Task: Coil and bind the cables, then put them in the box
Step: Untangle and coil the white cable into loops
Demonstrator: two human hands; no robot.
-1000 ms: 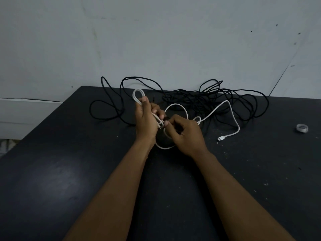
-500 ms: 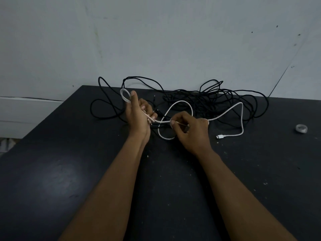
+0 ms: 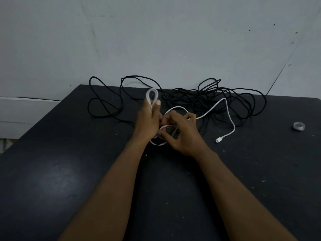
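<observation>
A white cable (image 3: 229, 113) is partly folded into loops. My left hand (image 3: 148, 120) grips the folded strands, and a double loop sticks up above its thumb. My right hand (image 3: 182, 131) pinches another stretch of the same cable just to the right, with a loop hanging below both hands. The free end runs off to the right and ends in a white plug (image 3: 218, 140) lying on the black table (image 3: 52, 180). Behind the hands a long black cable (image 3: 243, 105) lies in a loose tangle along the table's far edge. No box is in view.
A small roll of clear tape (image 3: 299, 126) lies near the table's right edge. A grey wall (image 3: 156, 40) stands directly behind the table. The table's left edge slants from the back corner toward me.
My hands have come back together. The right hand brought another length of white cable to the left hand, so the free end lies shorter and its plug has shifted a little.
</observation>
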